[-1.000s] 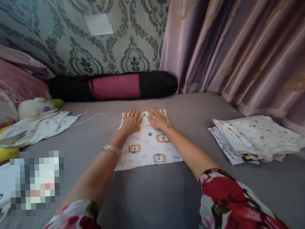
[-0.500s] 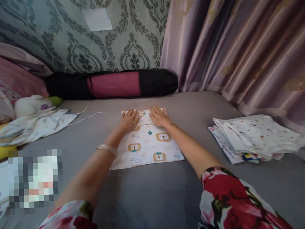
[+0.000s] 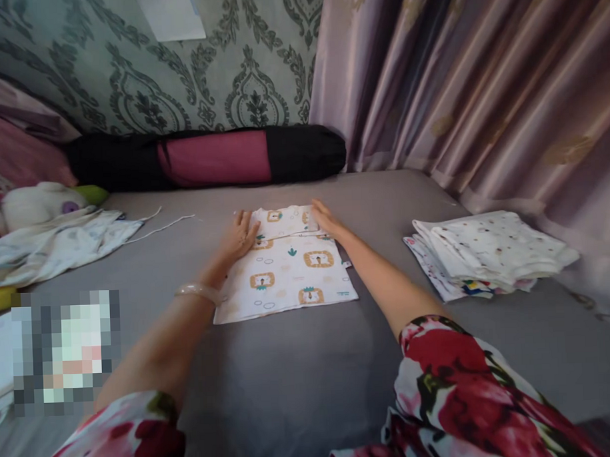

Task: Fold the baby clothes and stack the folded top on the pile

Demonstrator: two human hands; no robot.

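A white cloth [image 3: 281, 272] printed with tan lion faces and small green leaves lies flat in front of me, its far part folded over as a narrower band [image 3: 289, 220]. My left hand [image 3: 240, 236] rests with fingers stretched out at the band's left edge. On the opposite side, my right hand [image 3: 327, 218] touches or hovers by the right edge, fingers extended and slightly blurred. Neither hand grips the fabric. Whether the cloth is a garment, I cannot tell.
On the right sits a stack of folded cloths [image 3: 490, 249]. A pale cloth with strings [image 3: 85, 239] and a white plush toy [image 3: 39, 204] lie left. Across the back runs a black and maroon bolster-shaped bag [image 3: 217, 158], beside a curtain [image 3: 405, 85]. Everything rests on grey bedding [image 3: 280, 376].
My hands have spread apart, from lying on top of the folded band to its left and right edges. More of the band's print now shows. The view has shifted slightly.
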